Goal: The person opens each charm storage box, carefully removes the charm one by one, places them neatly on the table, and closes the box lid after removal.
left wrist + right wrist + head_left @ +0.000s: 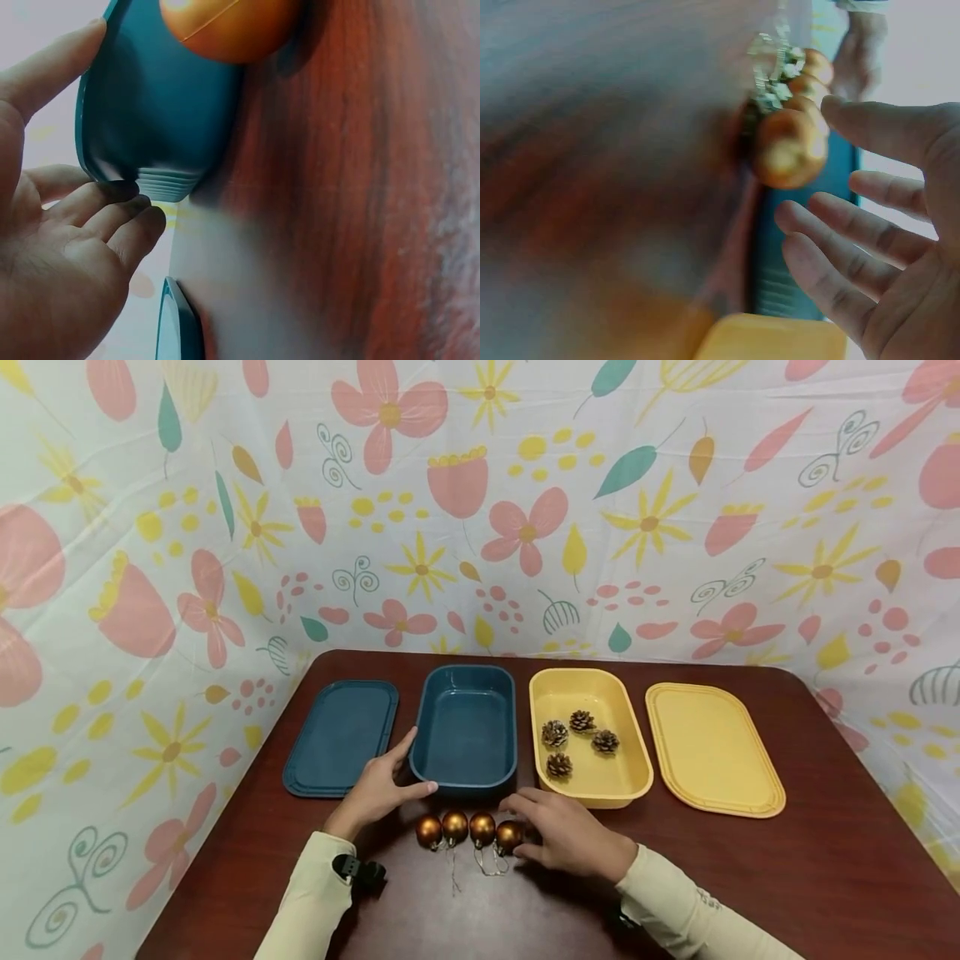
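Note:
My left hand is spread around the near left corner of a deep blue container, fingertips right at its rim. The left wrist view shows the thumb and fingers at the wall of this container. In front of it, several shiny copper-coloured ball ornaments with thin hanging strings lie in a row. My right hand is beside the rightmost ornament, thumb and fingers parted around it. In the right wrist view, a gap shows between the fingers and that ornament.
A yellow container with several pine cones inside stands right of the blue one. A flat blue lid lies on the left, a yellow lid on the right. A floral cloth hangs behind the dark wooden table.

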A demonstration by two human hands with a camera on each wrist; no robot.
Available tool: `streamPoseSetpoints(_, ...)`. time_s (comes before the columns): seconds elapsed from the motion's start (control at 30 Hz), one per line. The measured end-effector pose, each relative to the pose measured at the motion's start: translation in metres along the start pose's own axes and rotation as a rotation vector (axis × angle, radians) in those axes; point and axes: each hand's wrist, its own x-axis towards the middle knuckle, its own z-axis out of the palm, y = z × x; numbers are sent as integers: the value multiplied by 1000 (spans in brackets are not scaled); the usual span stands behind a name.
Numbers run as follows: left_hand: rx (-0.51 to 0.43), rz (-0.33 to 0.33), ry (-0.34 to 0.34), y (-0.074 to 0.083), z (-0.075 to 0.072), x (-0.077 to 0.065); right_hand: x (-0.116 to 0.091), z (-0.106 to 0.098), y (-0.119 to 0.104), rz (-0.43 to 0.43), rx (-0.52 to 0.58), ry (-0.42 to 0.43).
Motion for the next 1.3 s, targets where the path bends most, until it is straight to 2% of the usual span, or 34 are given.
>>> streamPoseSetpoints(0.2,17,7,3,0,-5,1,4,-27,3,11,48,28)
streamPoseSetpoints(0.4,34,19,5,-2,-8,0,4,-51,18,31,57,152)
streamPoseSetpoints(0.63,27,21,2,-2,-8,0,-6,-71,42,193,125,252)
streamPoseSetpoints(0.93,23,30,-1,-1,-6,2,-25,-77,66,356,145,264)
streamPoseSetpoints(1.3,20,23,-11,2,-2,2,-45,-70,88,474,160,211)
